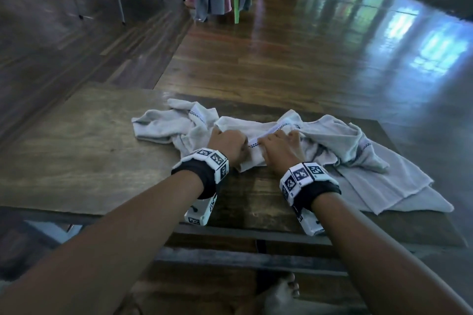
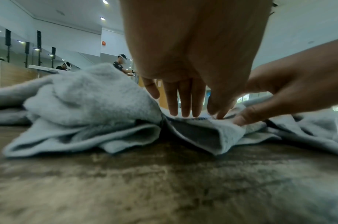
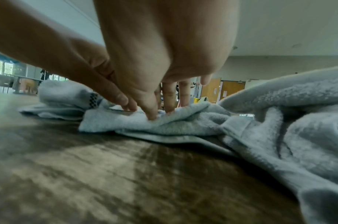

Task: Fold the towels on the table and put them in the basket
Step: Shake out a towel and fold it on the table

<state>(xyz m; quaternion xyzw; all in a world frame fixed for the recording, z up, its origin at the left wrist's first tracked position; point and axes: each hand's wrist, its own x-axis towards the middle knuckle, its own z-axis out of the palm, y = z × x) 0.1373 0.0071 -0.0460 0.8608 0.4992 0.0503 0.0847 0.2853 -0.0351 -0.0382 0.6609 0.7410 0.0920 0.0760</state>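
Both hands are working side by side on the middle towel [image 1: 256,148]: my left hand [image 1: 227,146] is pinching its banded hem with thumb and fingers curled onto the cloth, and my right hand [image 1: 281,148] is doing the same just beside it, thumb pressing into a small folded wad. That towel is lying near the centre of the table [image 1: 76,148], with a crumpled towel [image 1: 166,125] touching it on the left and a larger spread towel [image 1: 371,161] overlapping it on the right. I am judging the main risk to be the tangle: because the three cloths are lying over one another, lifting or dragging this hem could be pulling a neighbour along, possibly tipping the right one over the near table edge, where a corner is already reaching. A second risk is that the wad under my fingers is bunching unevenly, so any fold made from here may be coming out skewed. Hard to make out: the basket is not showing in any view, the fingertips are partly buried in cloth, and I cannot tell where one towel's edges are ending beneath another.
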